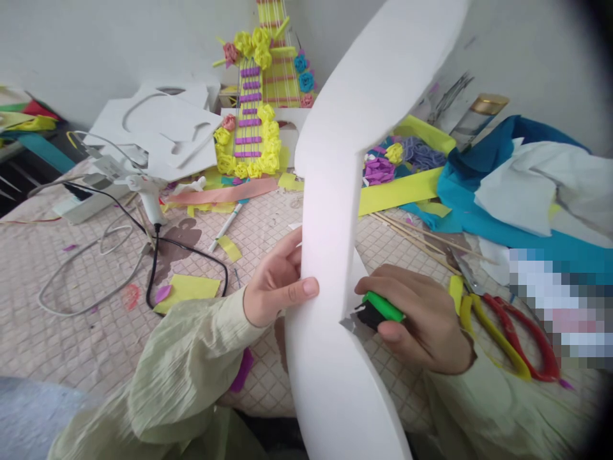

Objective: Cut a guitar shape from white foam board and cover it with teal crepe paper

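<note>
1. Pinching the white foam-board cutout (330,217) over the near desk (48,338), the left hand (275,284) is closed on its middle.
2. Right hand (426,313) curls round a green-and-black utility knife (383,308), blade (349,323) touching the cutout's right edge.
3. Diamond-patterned cloth (29,268) covers the desk; far off stands a grey wall (143,38).

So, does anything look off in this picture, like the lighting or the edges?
Head view: light looks soft, leaving the white piece pale with only gentle shading; head view: dark, blurry shading rounds off the right-hand corners; head view: a blocky pixelated patch beside the scissors hides whatever is there.
</note>
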`<state>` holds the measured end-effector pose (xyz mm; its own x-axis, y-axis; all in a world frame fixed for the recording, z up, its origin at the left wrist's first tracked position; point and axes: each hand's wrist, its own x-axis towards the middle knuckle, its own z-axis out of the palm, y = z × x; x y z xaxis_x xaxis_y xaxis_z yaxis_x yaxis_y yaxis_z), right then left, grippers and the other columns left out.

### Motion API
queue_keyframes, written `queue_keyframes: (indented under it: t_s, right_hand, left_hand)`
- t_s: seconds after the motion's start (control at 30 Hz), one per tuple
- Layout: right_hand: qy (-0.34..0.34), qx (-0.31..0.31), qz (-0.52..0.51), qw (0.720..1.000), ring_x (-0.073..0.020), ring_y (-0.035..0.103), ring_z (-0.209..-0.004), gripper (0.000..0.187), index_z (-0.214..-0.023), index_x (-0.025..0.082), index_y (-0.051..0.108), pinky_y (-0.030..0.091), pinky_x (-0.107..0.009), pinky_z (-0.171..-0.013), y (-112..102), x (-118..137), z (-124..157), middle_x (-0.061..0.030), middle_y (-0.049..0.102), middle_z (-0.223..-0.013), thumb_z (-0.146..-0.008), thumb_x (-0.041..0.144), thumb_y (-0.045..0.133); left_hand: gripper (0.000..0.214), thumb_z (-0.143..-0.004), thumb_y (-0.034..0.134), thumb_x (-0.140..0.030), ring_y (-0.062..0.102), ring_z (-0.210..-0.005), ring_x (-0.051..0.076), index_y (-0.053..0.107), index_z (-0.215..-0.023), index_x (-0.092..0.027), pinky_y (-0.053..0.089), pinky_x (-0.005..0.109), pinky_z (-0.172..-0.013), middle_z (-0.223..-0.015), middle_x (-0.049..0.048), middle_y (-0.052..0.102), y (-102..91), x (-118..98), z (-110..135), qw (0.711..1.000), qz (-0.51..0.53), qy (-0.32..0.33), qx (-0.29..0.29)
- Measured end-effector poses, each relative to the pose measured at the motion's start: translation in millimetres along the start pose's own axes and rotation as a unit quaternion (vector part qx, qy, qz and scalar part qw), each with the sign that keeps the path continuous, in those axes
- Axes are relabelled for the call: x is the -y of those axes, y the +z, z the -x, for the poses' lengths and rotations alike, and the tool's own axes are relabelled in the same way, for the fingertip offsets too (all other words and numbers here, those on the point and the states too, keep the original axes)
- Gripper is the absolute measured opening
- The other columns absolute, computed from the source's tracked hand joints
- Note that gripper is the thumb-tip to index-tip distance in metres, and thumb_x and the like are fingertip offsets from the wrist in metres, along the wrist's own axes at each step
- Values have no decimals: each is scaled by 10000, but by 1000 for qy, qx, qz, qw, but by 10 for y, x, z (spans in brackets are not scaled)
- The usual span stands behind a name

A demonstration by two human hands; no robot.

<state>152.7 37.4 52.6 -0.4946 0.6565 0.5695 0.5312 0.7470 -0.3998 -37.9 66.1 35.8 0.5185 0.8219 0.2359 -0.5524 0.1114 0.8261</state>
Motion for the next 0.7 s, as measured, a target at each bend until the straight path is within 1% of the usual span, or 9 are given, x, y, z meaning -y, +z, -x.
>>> queue_keyframes:
  t_s: [0.2, 0.3, 0.5, 0.53, 0.6, 0.7]
  right_hand:
    - [-20, -5, 3, 1000, -160, 513, -614, 406, -859, 171, 509, 391, -288, -543, 30, -10, -5, -49, 534, -623, -878, 476, 240]
    - [-27, -11, 1, 1000, -162, 516, -616, 409, -882, 167, 509, 395, -289, -538, 34, -27, 4, -51, 538, -633, -876, 480, 245]
    - [-26, -27, -17, 999, -177, 556, -669, 420, -919, 173, 515, 430, -296, -566, -44, -129, 33, -65, 569, -682, -864, 501, 259]
    - [-18, -31, -20, 999, -177, 562, -668, 426, -924, 178, 516, 434, -294, -565, -57, -143, 36, -64, 577, -692, -854, 520, 272]
    - [17, -38, 1, 999, -171, 572, -658, 385, -923, 189, 519, 440, -286, -565, -74, -161, 44, -58, 597, -723, -823, 527, 363]
    - [107, -55, 52, 991, -145, 583, -621, 245, -919, 206, 518, 444, -253, -559, -91, -172, 57, -21, 612, -720, -777, 406, 528]
  left_hand:
    - [541, -719, 606, -183, 469, -546, 77, 429, -1227, -246, 422, 207, -551, -722, -15, 501, 22, -3, 2, 1000, 3, -9, 0]
    - [537, -721, 605, -189, 467, -544, 78, 432, -1225, -254, 409, 199, -530, -724, -15, 507, 19, -1, 8, 1000, -1, -10, -4]
    - [544, -718, 610, -198, 484, -547, 80, 432, -1230, -242, 395, 193, -511, -742, -8, 529, -48, -28, 3, 1000, -23, 3, -19]
    - [546, -720, 608, -197, 490, -550, 81, 430, -1235, -237, 394, 191, -507, -746, -6, 532, -60, -34, 0, 999, -26, 9, -20]
    - [551, -723, 603, -192, 498, -555, 81, 425, -1243, -228, 391, 185, -495, -749, -4, 536, -80, -40, -7, 999, -29, 19, -22]
    - [567, -716, 608, -182, 503, -547, 75, 419, -1249, -227, 405, 181, -503, -750, -5, 552, -94, -34, -16, 999, -34, 28, -30]
